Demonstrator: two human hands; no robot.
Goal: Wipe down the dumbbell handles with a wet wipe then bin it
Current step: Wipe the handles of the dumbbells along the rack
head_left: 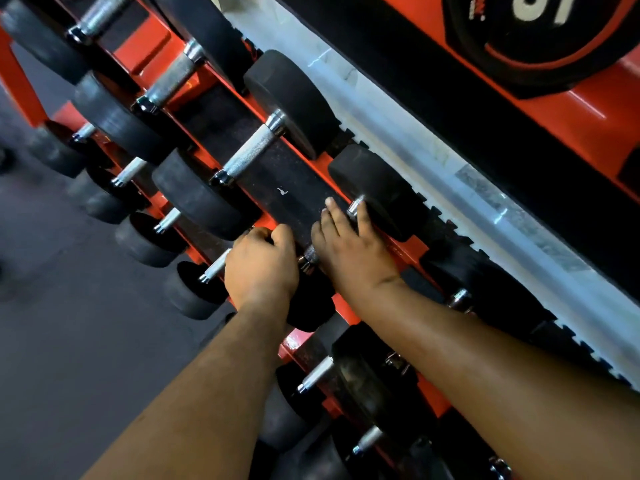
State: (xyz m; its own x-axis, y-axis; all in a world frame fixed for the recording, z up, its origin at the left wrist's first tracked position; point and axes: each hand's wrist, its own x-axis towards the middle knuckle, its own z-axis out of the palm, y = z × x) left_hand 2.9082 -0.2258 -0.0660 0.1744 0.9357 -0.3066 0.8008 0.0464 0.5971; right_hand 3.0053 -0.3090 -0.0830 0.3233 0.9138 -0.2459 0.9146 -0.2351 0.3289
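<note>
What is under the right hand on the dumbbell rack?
The right hand lies over a dumbbell handle; only the metal ends show. The covered middle is hidden, and no wet wipe can be seen there.

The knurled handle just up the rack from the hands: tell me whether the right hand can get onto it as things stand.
Probably yes. The knurled handle lies bare between its two black heads, with nothing over it. The right hand rests on the neighbouring dumbbell's handle, fingers extended, and only open black rack padding lies between them.
</note>
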